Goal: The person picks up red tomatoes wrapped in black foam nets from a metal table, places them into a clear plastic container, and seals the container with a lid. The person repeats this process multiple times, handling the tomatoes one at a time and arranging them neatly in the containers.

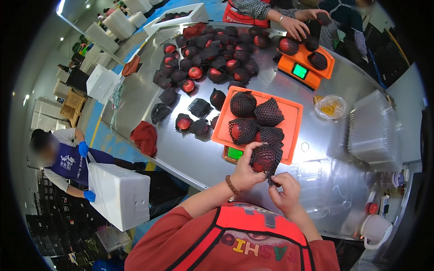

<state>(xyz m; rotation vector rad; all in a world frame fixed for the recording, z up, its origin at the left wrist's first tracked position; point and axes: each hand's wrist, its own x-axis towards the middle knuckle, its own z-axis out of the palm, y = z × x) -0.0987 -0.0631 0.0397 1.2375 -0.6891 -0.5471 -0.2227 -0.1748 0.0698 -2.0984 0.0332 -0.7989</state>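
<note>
A round red fruit in a black foam net sleeve (265,159) is held by my left hand (247,171), over the near edge of an orange tray (291,135). My right hand (285,193) pinches the loose lower end of that sleeve. On the tray sit several more netted fruits (243,103), two of them showing red skin. Beneath the tray is a scale with a lit green display (234,153), partly hidden by my left hand.
Netted red fruits (217,50) are heaped across the steel table (135,98). Another person's hands (295,27) work at a second orange scale (305,67). Right of me are rubber bands in a bag (331,107) and stacked clear plastic trays (373,132). A co-worker carries a white foam box (118,193).
</note>
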